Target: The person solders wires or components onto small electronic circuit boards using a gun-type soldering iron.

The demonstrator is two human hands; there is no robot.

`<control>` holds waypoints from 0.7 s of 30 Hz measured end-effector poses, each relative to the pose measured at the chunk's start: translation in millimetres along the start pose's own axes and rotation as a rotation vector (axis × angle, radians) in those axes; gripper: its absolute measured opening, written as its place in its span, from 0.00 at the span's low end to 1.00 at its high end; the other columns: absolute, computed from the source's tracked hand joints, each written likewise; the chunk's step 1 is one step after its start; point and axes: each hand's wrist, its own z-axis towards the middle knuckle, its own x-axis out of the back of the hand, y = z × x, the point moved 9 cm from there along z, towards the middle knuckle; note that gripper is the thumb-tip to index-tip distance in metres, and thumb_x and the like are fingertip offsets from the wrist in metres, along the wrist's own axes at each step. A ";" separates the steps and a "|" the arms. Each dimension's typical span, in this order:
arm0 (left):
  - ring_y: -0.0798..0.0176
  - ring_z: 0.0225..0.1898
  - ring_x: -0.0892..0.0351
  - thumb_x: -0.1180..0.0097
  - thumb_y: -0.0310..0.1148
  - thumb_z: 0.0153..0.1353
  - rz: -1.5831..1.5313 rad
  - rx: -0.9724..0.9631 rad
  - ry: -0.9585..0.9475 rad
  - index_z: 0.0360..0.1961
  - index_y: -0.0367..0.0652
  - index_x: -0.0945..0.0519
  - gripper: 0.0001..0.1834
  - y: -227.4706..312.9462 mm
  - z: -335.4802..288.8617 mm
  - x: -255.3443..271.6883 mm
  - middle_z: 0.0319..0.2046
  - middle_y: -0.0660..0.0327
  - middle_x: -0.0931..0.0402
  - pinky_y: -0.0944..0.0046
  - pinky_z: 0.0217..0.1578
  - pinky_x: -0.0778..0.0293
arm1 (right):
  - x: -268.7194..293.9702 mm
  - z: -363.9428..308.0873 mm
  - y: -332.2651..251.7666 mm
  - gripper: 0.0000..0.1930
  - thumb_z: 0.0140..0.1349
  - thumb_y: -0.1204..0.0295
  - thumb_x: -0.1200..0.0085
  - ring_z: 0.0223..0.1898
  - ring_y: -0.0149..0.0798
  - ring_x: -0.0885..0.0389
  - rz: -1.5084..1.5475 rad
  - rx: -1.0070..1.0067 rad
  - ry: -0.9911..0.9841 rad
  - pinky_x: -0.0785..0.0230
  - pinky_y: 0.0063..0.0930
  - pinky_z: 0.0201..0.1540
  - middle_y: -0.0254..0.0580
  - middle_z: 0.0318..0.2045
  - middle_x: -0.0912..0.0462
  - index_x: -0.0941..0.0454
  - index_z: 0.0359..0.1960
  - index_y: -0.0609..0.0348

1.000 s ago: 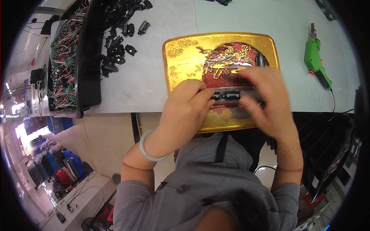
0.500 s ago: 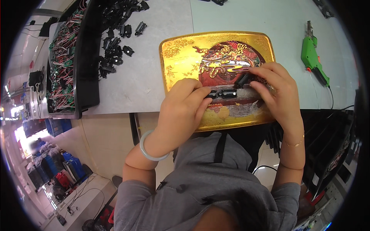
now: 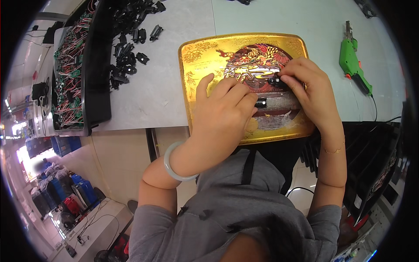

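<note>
A gold rectangular tin lid [image 3: 196, 56] with a red and dark round picture lies in front of me, overhanging the table's near edge. My right hand [image 3: 307, 89] pinches a small black plastic part [image 3: 275, 81] between thumb and fingertips, above the picture. My left hand [image 3: 224, 115] is over the lid's lower middle, its thumb and bent fingers closed at another black plastic part [image 3: 261, 103]. One finger sticks out to the left. That part sits at the end of a strip of clear, glue-like residue [image 3: 281, 101]; the left hand hides the rest of it.
Several loose black parts [image 3: 126, 59] are heaped on the grey table [image 3: 166, 83] at the left. Beside them stands a black bin [image 3: 98, 74] of green circuit boards with red and white wires. A green glue gun [image 3: 351, 61] with a cord lies at the right.
My left hand has moved right, covering part of the row of black parts, and one finger has lifted outward. My right hand has raised its part slightly farther from me and turned it.
</note>
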 end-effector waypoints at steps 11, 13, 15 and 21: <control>0.56 0.39 0.27 0.39 0.25 0.43 -0.090 0.011 0.055 0.37 0.41 0.23 0.16 -3.1 -0.5 -2.9 0.38 0.58 0.25 0.57 0.45 0.37 | 3.2 -17.8 -16.1 0.12 0.44 0.77 0.40 0.33 0.42 0.25 0.001 0.098 0.014 0.31 0.29 0.36 0.40 0.30 0.23 0.21 0.34 0.61; 0.56 0.38 0.27 0.39 0.25 0.43 -0.109 0.004 0.060 0.37 0.41 0.23 0.16 -3.4 0.4 -3.6 0.38 0.58 0.25 0.57 0.45 0.37 | 0.8 -24.0 -18.7 0.12 0.44 0.77 0.39 0.32 0.41 0.25 0.040 0.089 -0.028 0.32 0.29 0.35 0.39 0.28 0.24 0.21 0.33 0.60; 0.55 0.38 0.27 0.39 0.25 0.42 -0.131 -0.004 0.065 0.37 0.41 0.23 0.17 -3.5 1.5 -4.0 0.38 0.58 0.25 0.57 0.44 0.36 | -0.2 -25.4 -20.1 0.12 0.43 0.78 0.39 0.32 0.41 0.25 0.036 0.083 -0.042 0.32 0.29 0.35 0.39 0.28 0.24 0.21 0.33 0.61; 0.55 0.38 0.28 0.40 0.24 0.42 -0.135 -0.003 0.045 0.37 0.41 0.24 0.17 -4.3 3.2 -5.1 0.37 0.58 0.26 0.58 0.43 0.36 | -7.0 -23.1 -24.8 0.11 0.43 0.78 0.40 0.35 0.41 0.27 -0.024 0.136 -0.080 0.33 0.30 0.38 0.39 0.31 0.24 0.21 0.32 0.64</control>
